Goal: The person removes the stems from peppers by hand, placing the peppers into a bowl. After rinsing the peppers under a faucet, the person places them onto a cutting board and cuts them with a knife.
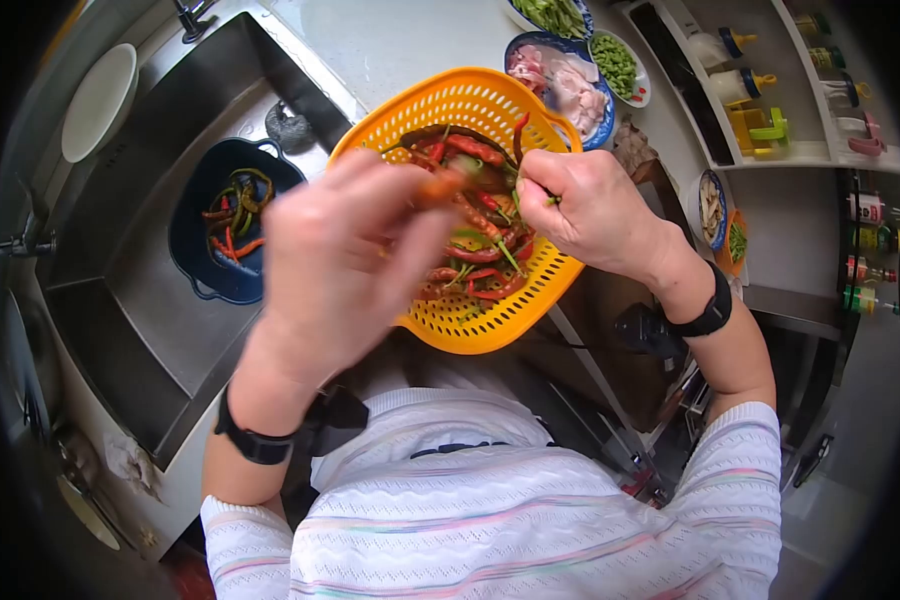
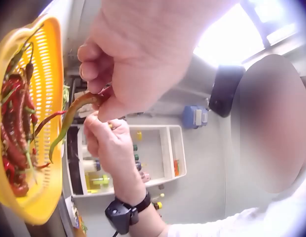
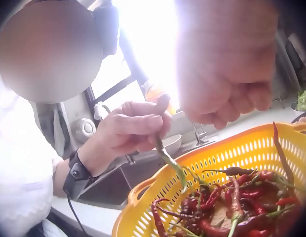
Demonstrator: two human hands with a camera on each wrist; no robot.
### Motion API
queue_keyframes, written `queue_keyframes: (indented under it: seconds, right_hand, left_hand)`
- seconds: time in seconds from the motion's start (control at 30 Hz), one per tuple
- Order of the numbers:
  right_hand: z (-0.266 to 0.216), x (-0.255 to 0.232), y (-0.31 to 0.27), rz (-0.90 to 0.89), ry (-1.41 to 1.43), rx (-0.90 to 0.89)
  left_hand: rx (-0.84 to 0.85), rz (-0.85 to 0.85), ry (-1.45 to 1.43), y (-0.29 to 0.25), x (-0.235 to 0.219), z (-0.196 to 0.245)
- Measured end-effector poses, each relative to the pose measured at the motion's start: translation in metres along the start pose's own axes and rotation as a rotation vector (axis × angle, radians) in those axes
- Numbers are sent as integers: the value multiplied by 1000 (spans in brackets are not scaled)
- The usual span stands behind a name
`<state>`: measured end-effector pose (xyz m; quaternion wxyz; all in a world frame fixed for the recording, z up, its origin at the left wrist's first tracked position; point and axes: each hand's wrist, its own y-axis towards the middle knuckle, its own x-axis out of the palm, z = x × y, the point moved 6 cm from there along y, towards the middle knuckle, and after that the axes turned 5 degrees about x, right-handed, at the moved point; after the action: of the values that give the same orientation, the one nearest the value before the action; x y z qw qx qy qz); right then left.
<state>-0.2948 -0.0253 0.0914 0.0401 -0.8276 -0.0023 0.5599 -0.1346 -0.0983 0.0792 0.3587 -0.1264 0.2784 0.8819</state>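
My left hand (image 1: 340, 250), blurred in the head view, pinches a curved orange-green chili pepper (image 2: 74, 114) between thumb and fingers. The chili's green tip hangs down beside a yellow perforated basket (image 1: 470, 335). My right hand (image 1: 600, 212) is curled over the basket's right side, with a small green chili stem (image 1: 553, 200) showing at its thumb; the rest of what it grips is hidden. Inside the basket lie many red chilies (image 3: 212, 197), some with green stems. A dark red chili (image 3: 284, 158) leans up against the basket's rim.
A sink (image 1: 150, 310) on the left holds a dark blue colander (image 1: 185, 250) with several chilies. Behind the basket stand a plate of sliced meat (image 1: 570, 90) and a bowl of chopped greens (image 1: 613, 65). A white shelf (image 1: 690, 100) with bottles stands at right.
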Motion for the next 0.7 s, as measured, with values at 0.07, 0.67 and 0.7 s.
queue_keyframes:
  seconds: [0.07, 0.67, 0.7]
  right_hand:
    - [21, 17, 0, -84, 114, 74]
    - [6, 118, 35, -790, -268, 356]
    - [5, 122, 35, -820, -307, 350]
  left_hand:
    - [-138, 173, -182, -6, -30, -28]
    - [-298, -114, -39, -61, 16, -58]
    - [-315, -72, -50, -62, 16, -58]
